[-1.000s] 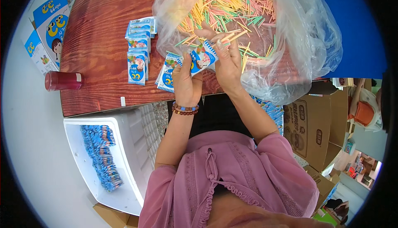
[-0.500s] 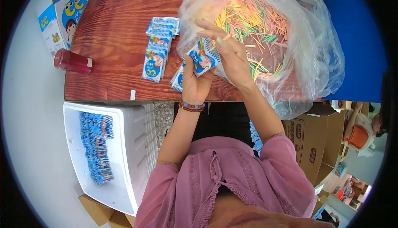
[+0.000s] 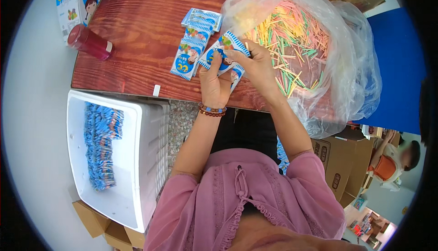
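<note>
Above the near part of the table, my left hand (image 3: 214,84) is closed on a small blue-and-white sachet (image 3: 223,52), its thumb pressed on the front. My right hand (image 3: 260,68) pinches the sachet's right side, thumb across the front and fingers partly hidden behind it. A small pale tip shows by those fingers; I cannot tell whether it is a stick or a fingernail. Under the hands another similar sachet (image 3: 236,75) shows in part. Just left lies an overlapping row of matching sachets (image 3: 186,59). To the right, thin pink, yellow and green sticks (image 3: 296,34) fill an opened clear plastic bag (image 3: 353,68).
A red-lidded clear jar (image 3: 90,42) lies at the left of the red-brown wooden table (image 3: 141,23). Below stands a white foam box (image 3: 139,160) holding rows of blue packets. Cardboard boxes (image 3: 340,160) are at the right, where another person (image 3: 394,157) sits farther off.
My right hand has come down from beside the bag's sticks onto the sachet and now pinches it. The left hand has raised the sachet slightly. The whole view has shifted a little.
</note>
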`<state>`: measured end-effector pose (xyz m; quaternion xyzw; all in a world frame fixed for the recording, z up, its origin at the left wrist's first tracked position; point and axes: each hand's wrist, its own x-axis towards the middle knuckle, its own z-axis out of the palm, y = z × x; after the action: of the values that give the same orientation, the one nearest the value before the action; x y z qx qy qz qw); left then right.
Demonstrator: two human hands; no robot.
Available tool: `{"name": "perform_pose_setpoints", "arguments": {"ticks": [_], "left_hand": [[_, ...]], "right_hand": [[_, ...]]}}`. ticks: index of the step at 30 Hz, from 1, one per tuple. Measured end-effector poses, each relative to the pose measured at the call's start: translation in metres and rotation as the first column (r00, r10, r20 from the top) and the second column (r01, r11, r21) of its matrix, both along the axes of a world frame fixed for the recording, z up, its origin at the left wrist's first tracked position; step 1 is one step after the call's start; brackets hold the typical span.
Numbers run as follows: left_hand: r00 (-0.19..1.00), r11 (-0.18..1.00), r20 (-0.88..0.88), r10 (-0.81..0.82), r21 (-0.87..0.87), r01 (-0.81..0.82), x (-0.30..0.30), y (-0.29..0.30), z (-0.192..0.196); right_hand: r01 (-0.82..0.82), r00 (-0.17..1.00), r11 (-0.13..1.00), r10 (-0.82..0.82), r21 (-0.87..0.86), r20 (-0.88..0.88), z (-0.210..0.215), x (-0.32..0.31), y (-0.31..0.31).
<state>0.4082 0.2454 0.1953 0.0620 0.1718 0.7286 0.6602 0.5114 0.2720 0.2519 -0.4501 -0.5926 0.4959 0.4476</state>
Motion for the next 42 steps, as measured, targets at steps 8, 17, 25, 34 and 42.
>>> {"name": "perform_pose_setpoints", "arguments": {"ticks": [8,17,25,34,42], "left_hand": [[0.764,0.928,-0.591,0.258,-0.069,-0.366,-0.063,-0.041,0.002],[-0.494,0.910,-0.868,0.055,0.248,-0.333,-0.084,-0.050,-0.024],[-0.612,0.951,-0.786,0.081,0.245,-0.188,-0.057,-0.055,-0.008],[-0.600,0.955,-0.794,0.102,0.247,-0.165,-0.040,-0.044,-0.017],[-0.644,0.905,-0.740,0.194,0.389,-0.175,-0.036,-0.040,-0.018]], "right_hand": [[-0.342,0.923,0.931,0.358,-0.131,0.138,-0.005,-0.030,0.017],[-0.197,0.777,0.967,0.054,0.161,0.627,-0.030,-0.060,0.045],[-0.261,0.612,0.960,0.080,0.106,0.787,-0.035,0.028,0.029],[-0.206,0.725,0.973,0.081,0.103,0.684,-0.044,0.034,0.023],[-0.274,0.858,0.887,0.051,0.371,0.511,-0.058,0.038,0.034]]}}
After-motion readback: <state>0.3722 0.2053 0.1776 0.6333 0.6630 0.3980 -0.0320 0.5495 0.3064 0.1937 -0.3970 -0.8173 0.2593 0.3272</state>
